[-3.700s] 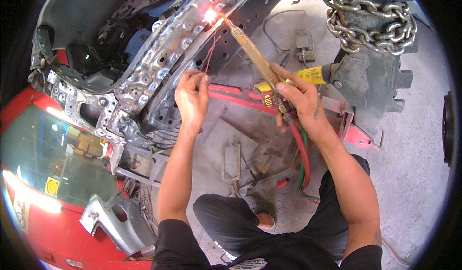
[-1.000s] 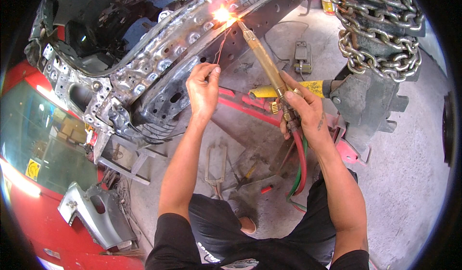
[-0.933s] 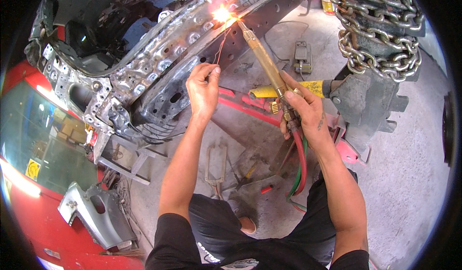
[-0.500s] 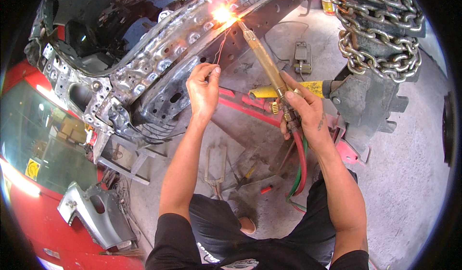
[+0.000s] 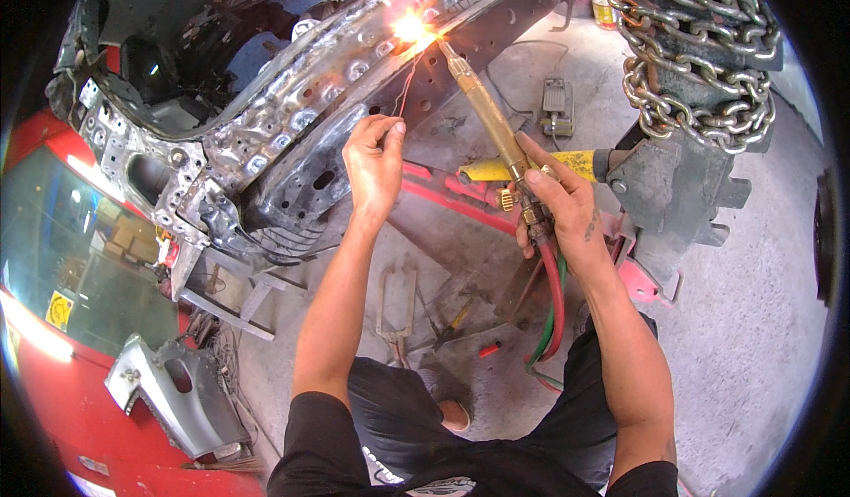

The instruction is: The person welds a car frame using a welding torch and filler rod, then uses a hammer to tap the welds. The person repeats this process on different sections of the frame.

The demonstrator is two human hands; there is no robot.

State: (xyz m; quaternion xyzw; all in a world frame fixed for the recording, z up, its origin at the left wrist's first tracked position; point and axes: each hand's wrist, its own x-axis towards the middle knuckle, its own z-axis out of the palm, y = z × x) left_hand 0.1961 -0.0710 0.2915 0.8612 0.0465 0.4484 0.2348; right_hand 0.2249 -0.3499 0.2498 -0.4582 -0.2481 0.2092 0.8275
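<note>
My right hand [image 5: 560, 198] is wrapped round the lower body of a brass gas torch [image 5: 487, 106], near its valve knobs. Red and green hoses [image 5: 553, 307] hang from the torch's rear end. Its nozzle points up and left at a bright, glowing spot [image 5: 413, 30] on the edge of a bare-metal car body sill [image 5: 301, 112]. Between thumb and fingers, my left hand [image 5: 374, 162] pinches a thin, coppery filler rod [image 5: 408, 88], whose upper end runs into the glare. The flame hides the exact contact point.
Heavy chains [image 5: 699, 54] hang over a steel post at the upper right. A yellow cylinder [image 5: 531, 165] lies beyond the torch. On the floor are a foot pedal [image 5: 557, 106], a hammer [image 5: 456, 320] and a clamp [image 5: 396, 302]. A red car [image 5: 53, 391] and silver panel [image 5: 181, 400] stand left.
Almost nothing differs. Both hands, the torch and the rod hold nearly the same place, and the glow at the seam varies slightly.
</note>
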